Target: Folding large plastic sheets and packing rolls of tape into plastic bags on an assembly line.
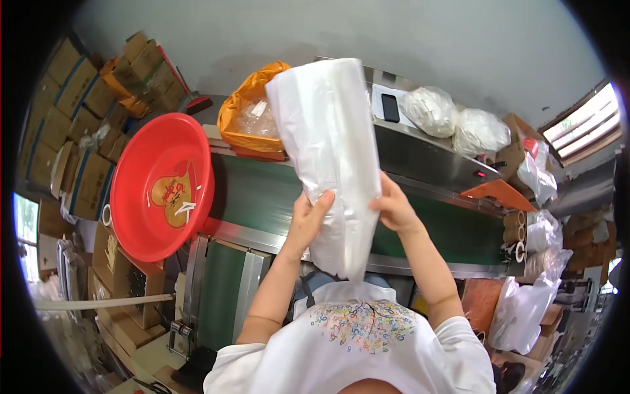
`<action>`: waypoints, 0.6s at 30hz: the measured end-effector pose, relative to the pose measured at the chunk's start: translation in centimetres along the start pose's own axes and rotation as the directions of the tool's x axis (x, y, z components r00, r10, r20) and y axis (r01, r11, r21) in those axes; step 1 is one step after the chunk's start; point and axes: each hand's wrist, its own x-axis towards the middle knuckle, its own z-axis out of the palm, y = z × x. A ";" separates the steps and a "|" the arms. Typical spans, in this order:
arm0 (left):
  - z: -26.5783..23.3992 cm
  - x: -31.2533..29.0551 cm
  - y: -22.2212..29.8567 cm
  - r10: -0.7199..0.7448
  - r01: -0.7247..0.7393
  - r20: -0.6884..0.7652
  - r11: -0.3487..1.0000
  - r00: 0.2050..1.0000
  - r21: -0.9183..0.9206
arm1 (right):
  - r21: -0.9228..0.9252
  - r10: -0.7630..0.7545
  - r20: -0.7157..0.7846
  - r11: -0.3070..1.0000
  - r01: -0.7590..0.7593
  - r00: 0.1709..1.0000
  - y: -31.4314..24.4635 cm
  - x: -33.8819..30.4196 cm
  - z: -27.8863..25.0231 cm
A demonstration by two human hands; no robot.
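Note:
A long, thick bundle of whitish translucent plastic bags point(331, 131) is held up in front of my body, over the near edge of the green conveyor belt point(433, 226). My left hand point(310, 220) grips its left side, with the thumb lying on top of the plastic. On the opposite edge, my right hand point(397, 205) pinches the bundle between thumb and fingers. The fingers underneath are hidden by the plastic. The far end of the bundle reaches past the belt's metal back rail, and its lower end hangs close to my shirt.
To the left, a big red basin point(128, 197) stands with a few white strips inside. An orange-lined bin point(252, 85) sits behind the belt. On the metal housing point(420, 148) are a black phone point(390, 108) and white plastic bundles point(430, 110). Cardboard boxes point(69, 92) are stacked far left.

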 end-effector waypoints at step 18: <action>23.4 10.2 -14.8 -0.138 0.160 0.129 0.971 0.982 -0.179 | -0.551 -0.338 -0.308 0.826 0.123 0.889 -14.3 -9.8 -18.4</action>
